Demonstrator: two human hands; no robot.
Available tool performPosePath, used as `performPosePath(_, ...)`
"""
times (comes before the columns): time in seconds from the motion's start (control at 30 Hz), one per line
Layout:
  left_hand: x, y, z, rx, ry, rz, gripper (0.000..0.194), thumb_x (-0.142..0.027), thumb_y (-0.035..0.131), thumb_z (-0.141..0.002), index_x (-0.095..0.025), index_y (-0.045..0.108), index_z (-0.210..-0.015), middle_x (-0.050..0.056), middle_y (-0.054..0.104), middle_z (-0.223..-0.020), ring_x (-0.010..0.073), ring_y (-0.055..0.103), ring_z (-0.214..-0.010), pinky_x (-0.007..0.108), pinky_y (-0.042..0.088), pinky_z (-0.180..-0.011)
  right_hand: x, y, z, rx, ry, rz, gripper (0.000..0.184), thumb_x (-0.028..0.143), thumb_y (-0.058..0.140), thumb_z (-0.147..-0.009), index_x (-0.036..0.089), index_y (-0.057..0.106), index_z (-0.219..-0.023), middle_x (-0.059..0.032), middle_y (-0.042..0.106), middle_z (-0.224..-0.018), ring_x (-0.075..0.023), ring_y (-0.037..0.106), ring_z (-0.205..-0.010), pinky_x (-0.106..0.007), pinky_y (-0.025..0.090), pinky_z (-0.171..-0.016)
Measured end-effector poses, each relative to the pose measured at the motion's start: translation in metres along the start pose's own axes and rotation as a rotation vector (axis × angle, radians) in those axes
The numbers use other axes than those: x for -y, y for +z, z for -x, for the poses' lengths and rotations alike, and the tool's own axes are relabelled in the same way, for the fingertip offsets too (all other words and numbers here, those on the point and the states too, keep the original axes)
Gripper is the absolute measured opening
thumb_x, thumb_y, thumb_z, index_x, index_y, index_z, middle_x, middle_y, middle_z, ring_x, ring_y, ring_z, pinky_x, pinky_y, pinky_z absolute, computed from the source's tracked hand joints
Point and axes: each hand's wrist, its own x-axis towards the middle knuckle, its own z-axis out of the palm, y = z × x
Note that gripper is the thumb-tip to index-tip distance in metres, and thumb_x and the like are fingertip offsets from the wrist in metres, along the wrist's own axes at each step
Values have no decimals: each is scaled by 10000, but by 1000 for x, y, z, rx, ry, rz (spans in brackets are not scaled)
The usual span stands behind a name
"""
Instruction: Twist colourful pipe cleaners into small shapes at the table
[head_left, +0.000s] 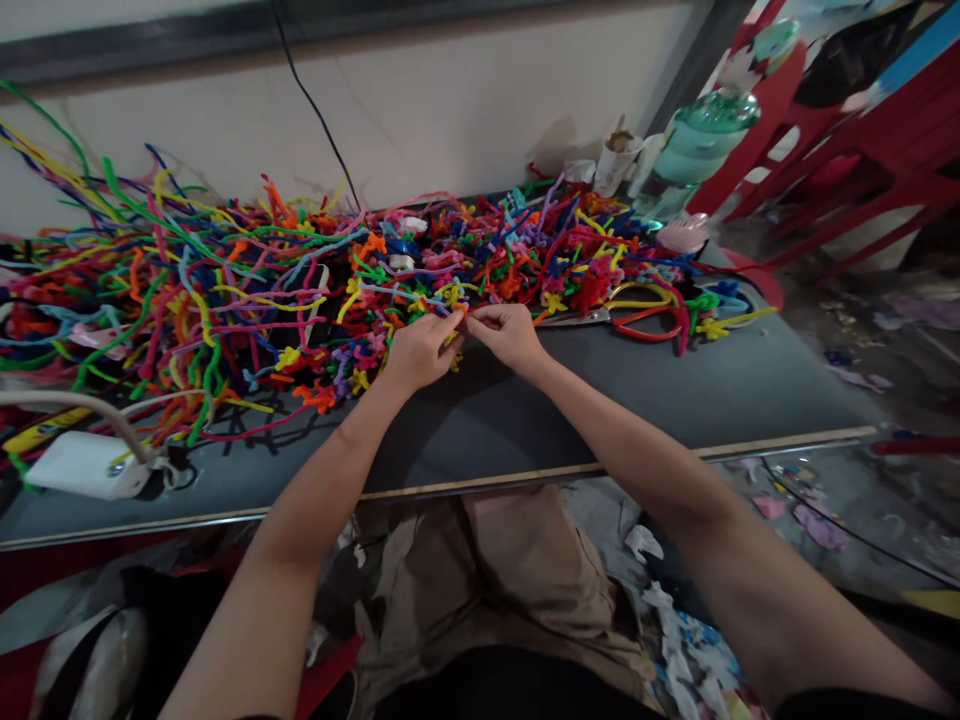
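Observation:
My left hand (pixel 424 350) and my right hand (pixel 511 338) meet at the front edge of a heap of colourful pipe cleaners (pixel 255 270). Both hands are closed in a pinch, fingertips almost touching. A small orange bit of pipe cleaner (pixel 462 311) shows between them; most of what they hold is hidden by the fingers. Many pieces in the heap are bent into little flower shapes, such as a yellow one (pixel 553 302). Just right of my right hand lie scissors (pixel 646 328) with red and yellow handles.
A white power adapter (pixel 90 465) with a cable lies at the table's left front. A paper cup (pixel 616 160) and a greenish plastic bottle (pixel 694 150) stand at the back right. Red plastic chairs (pixel 885 150) are beyond. Scraps litter the floor (pixel 847 350). A black cord (pixel 315 105) hangs down the wall.

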Motion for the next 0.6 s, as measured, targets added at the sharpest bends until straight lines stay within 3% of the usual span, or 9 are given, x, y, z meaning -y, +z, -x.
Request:
performPosePath(0.17, -11, -1, 1, -201, -30, 101, 244, -306, 544, -889, -199, 747, -972, 84, 753, -982, 203, 700, -938, 340, 533, -879, 2, 0, -2, 69, 10, -131, 231, 363, 573, -795, 169, 590, -671, 23, 519, -582, -84, 443, -528, -227, 371, -525)
performPosePath(0.3, -9, -6, 1, -286, -90, 94, 297, -327, 523, -921, -189, 699, -1116, 95, 743, -1019, 179, 697, -898, 293, 547, -811, 4, 0, -3, 210, 63, -299, 222, 354, 551, -830, 194, 499, -685, 57, 420, -557, -66, 361, -474, -205, 306, -459)
performPosePath(0.37, -1, -8, 0, -244, -20, 46, 308, -325, 502, -941, -187, 685, -1147, 107, 729, -1068, 187, 682, -977, 303, 541, -858, 2, -1, -4, 321, 123, -388, 243, 367, 550, -851, 205, 456, -696, 71, 389, -548, -57, 321, -440, -193, 273, -422)
performPosePath(0.47, 13, -9, -2, -135, 199, -61, 284, -272, 471, -962, -190, 702, -1106, 95, 736, -1034, 186, 681, -995, 331, 532, -910, -2, -4, -6, 485, 192, -458, 291, 434, 563, -872, 213, 441, -729, 106, 324, -493, -47, 257, -379, -181, 226, -372)
performPosePath(0.6, 21, -9, -1, -187, 374, -220, 250, -210, 493, -955, -177, 687, -1108, 74, 742, -969, 166, 685, -939, 303, 543, -872, -6, -8, -6, 581, 200, -536, 343, 504, 606, -850, 191, 491, -771, 136, 265, -429, -40, 209, -346, -170, 185, -348)
